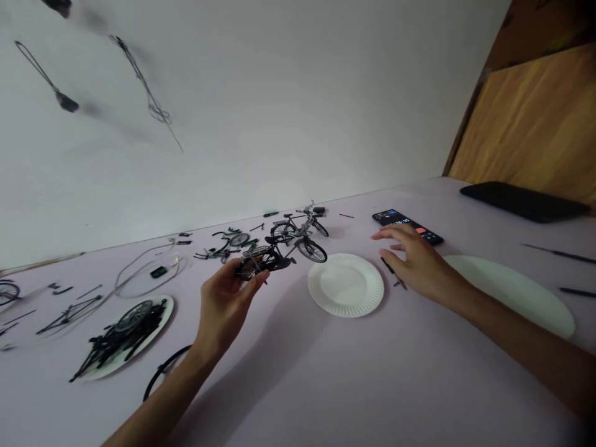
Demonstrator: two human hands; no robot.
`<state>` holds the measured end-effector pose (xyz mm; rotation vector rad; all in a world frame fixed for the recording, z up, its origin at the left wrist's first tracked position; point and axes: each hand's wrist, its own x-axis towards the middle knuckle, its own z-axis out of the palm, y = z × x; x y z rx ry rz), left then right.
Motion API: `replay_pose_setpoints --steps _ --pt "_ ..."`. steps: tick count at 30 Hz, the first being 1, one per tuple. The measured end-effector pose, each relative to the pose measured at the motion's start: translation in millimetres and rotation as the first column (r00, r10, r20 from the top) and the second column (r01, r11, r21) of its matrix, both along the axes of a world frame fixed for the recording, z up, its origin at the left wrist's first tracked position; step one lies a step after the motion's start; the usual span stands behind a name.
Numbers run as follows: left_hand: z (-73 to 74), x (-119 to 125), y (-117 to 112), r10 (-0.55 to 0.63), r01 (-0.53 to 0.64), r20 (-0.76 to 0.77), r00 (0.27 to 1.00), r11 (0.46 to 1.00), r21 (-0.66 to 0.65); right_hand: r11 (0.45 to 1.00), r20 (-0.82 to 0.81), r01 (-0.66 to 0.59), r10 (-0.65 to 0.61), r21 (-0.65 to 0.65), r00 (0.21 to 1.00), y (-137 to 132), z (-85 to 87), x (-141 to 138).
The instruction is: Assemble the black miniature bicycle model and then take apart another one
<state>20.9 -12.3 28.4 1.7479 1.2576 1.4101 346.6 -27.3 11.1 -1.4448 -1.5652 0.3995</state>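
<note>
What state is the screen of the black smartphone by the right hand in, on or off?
On: the black rectangular smartphone shows lit digits and a red patch, just beyond the right hand.

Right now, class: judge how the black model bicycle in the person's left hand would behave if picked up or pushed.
The model bicycle probably weighs little, since the left hand carries it in its fingers. Its thin spokes look fragile. Set on its tyres, it would likely roll or tip.
</note>
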Motion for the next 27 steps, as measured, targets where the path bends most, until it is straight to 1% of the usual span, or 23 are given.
replay_pose_setpoints --steps 1,3,4,5,6,7,8,10,11,12,13,14,15,17,19,21,23,25,27 --pt "0.0 1 -1 0.024 -0.022 -0.042 0.999 0.999 0.044 0.999 -0.034 -0.035 0.034 -0.011 0.999 -3 2.3 -4" --pt "-0.3 4 -4 0.084 -0.053 -0.156 0.984 0.980 0.191 0.987 -0.102 -0.148 0.141 -0.062 0.985 -11 7.3 -17" --pt "-0.6 6 -5 0.106 -0.041 -0.218 0.970 0.958 0.282 0.968 -0.151 -0.231 0.215 -0.099 0.965 -17 9.7 -25" --pt "-1.1 7 -7 0.114 -0.004 -0.272 0.955 0.927 0.374 0.939 -0.188 -0.316 0.289 -0.134 0.939 -24 11.8 -35" --pt "-1.7 9 -9 0.107 0.054 -0.321 0.941 0.889 0.456 0.892 -0.253 -0.417 0.368 -0.176 0.895 -31 13.5 -44" --pt "-2.5 11 -11 0.089 0.125 -0.367 0.926 0.844 0.522 0.796 -0.441 -0.562 0.432 -0.223 0.787 -37 14.9 -53" --pt "-3.3 13 -13 0.067 0.202 -0.416 0.907 0.797 0.570 0.712 -0.591 -0.666 0.445 -0.223 0.673 -43 15.9 -61" --pt "-4.9 17 -19 0.036 0.351 -0.524 0.851 0.704 0.618 0.616 -0.740 -0.770 0.439 -0.167 0.511 -52 17.0 -72" --pt "-5.5 19 -22 0.033 0.416 -0.580 0.814 0.665 0.620 0.589 -0.785 -0.798 0.434 -0.125 0.443 -54 17.2 -75" --pt "-6.1 21 -25 0.032 0.475 -0.634 0.773 0.633 0.611 0.574 -0.815 -0.813 0.425 -0.094 0.394 -55 17.3 -77" --pt "-6.5 24 -28 0.037 0.522 -0.678 0.734 0.607 0.599 0.567 -0.840 -0.820 0.407 -0.075 0.359 -55 17.1 -77" --pt "-6.8 26 -30 0.046 0.558 -0.714 0.699 0.589 0.584 0.572 -0.861 -0.817 0.380 -0.070 0.340 -55 16.8 -76" --pt "-6.9 29 -32 0.059 0.582 -0.739 0.671 0.575 0.575 0.587 -0.876 -0.806 0.344 -0.080 0.337 -54 16.1 -75" --pt "-7.1 34 -34 0.093 0.609 -0.770 0.631 0.555 0.566 0.630 -0.895 -0.767 0.266 -0.121 0.359 -51 14.1 -73" --pt "-7.8 37 -34 0.117 0.619 -0.784 0.609 0.549 0.562 0.671 -0.898 -0.726 0.213 -0.152 0.384 -48 11.5 -72" --pt "-9.5 37 -33 0.108 0.630 -0.800 0.590 0.559 0.540 0.692 -0.889 -0.699 0.188 -0.181 0.416 -46 9.4 -70" --pt "-11.9 37 -31 0.082 0.633 -0.806 0.586 0.574 0.519 0.701 -0.874 -0.682 0.180 -0.207 0.451 -44 8.0 -68" --pt "-14.0 35 -29 0.049 0.622 -0.796 0.603 0.596 0.507 0.710 -0.857 -0.667 0.179 -0.228 0.484 -42 7.0 -66" --pt "-14.8 33 -27 0.004 0.598 -0.777 0.630 0.635 0.488 0.724 -0.822 -0.639 0.182 -0.259 0.539 -41 5.6 -65"
